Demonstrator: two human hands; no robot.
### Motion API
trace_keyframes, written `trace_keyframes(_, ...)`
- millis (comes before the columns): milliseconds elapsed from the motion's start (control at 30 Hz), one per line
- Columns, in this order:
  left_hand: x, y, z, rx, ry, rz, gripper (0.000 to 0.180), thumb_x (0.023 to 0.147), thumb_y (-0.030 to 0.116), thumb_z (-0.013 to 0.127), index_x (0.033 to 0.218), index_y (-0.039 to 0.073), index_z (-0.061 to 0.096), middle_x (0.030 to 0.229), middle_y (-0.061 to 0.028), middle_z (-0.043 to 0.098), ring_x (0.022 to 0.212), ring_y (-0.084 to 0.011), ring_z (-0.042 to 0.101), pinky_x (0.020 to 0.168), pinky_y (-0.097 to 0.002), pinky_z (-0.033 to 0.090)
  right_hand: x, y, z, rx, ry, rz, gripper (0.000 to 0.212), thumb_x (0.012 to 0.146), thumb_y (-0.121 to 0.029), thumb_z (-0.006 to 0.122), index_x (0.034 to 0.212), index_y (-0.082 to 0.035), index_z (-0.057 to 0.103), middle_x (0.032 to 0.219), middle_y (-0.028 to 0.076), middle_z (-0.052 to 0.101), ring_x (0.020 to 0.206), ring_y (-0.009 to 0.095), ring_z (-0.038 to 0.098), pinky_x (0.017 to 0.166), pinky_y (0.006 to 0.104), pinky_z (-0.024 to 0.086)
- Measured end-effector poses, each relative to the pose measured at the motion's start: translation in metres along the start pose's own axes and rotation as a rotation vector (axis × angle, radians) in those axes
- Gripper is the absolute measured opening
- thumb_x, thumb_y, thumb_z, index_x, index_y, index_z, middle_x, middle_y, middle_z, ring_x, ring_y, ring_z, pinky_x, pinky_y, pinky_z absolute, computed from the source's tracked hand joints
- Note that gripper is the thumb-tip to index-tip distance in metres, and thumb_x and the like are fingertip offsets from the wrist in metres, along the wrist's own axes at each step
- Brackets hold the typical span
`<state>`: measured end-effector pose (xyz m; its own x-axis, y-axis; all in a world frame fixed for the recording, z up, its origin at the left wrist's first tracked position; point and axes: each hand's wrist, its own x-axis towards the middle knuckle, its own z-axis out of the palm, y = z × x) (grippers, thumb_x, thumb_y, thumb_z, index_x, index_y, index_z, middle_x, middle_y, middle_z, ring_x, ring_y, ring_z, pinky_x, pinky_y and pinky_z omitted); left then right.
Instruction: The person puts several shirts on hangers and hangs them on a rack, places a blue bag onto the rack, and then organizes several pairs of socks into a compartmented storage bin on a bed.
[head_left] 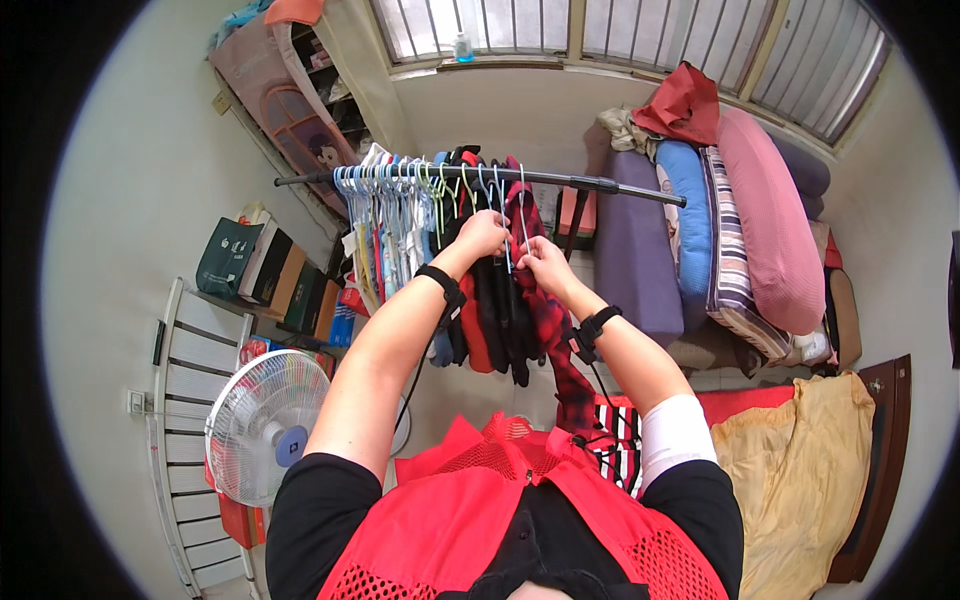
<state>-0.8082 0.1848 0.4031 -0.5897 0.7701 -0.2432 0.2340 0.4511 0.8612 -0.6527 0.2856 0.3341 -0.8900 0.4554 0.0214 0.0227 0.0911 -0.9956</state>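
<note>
A red-and-black plaid shirt [550, 315] hangs near the right end of the row of clothes. The light-coloured hanger [523, 205] beside it is hooked over the dark rail [560, 180]. My right hand [545, 262] pinches the lower side of this hanger. Just left of it, my left hand [485, 233] is closed among the hangers, next to a blue hanger [507, 245]; what its fingers hold is hidden. Dark garments [490, 310] hang below my left hand, and light garments [395, 235] on several hangers fill the rail's left part.
A white fan [268, 430] stands at the lower left, by a white slatted frame [195, 450]. Bags and boxes [265, 265] line the left wall. Right of the rail lie a purple cushion [640, 250] and a pink bolster [770, 225]. Yellow cloth [800, 470] lies lower right.
</note>
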Motion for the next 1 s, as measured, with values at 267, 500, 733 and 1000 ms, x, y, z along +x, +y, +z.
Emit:
trace_keyframes(267,0.007,-0.004,0.000,0.423,0.116,0.115,0.026,0.083,0.011,0.068,0.104,-0.003,0.072,0.074,-0.0123,0.073,0.060,-0.0205,0.070,0.061,-0.0347,0.057,0.015,0.022,0.015,-0.162,0.050,-0.067,0.016,0.094,0.000,0.063,0.110,0.000,0.059,0.099,0.008,0.067,0.096,0.018,0.065,0.089,0.0320,0.053)
trace_keyframes(500,-0.010,-0.013,-0.002,0.323,0.202,0.152,0.034,0.081,0.020,0.072,0.107,-0.001,0.073,0.097,-0.0183,0.076,0.096,-0.0330,0.073,0.087,-0.0408,0.057,0.007,0.021,0.029,-0.321,0.170,-0.147,0.034,0.092,-0.005,0.067,0.123,0.002,0.057,0.110,0.014,0.068,0.103,0.024,0.065,0.094,0.0352,0.051)
trace_keyframes(733,-0.057,-0.007,-0.004,0.221,0.312,0.366,0.035,0.086,0.018,0.070,0.117,0.001,0.066,0.094,-0.0121,0.075,0.082,-0.0225,0.072,0.079,-0.0350,0.056,-0.041,0.012,0.005,-0.291,0.240,-0.043,0.060,0.091,-0.015,0.070,0.143,-0.006,0.042,0.139,0.022,0.053,0.107,0.027,0.064,0.088,0.0377,0.054)
trace_keyframes(1000,-0.109,-0.029,0.045,-0.003,-0.095,0.502,0.026,0.093,0.014,0.068,0.115,0.000,0.065,0.091,-0.0071,0.070,0.076,-0.0130,0.067,0.070,-0.0282,0.054,-0.159,0.009,-0.032,-0.019,0.446,0.277,0.057,0.091,-0.015,0.070,0.142,-0.005,0.045,0.108,0.011,0.065,0.082,0.017,0.067,0.070,0.0328,0.055)
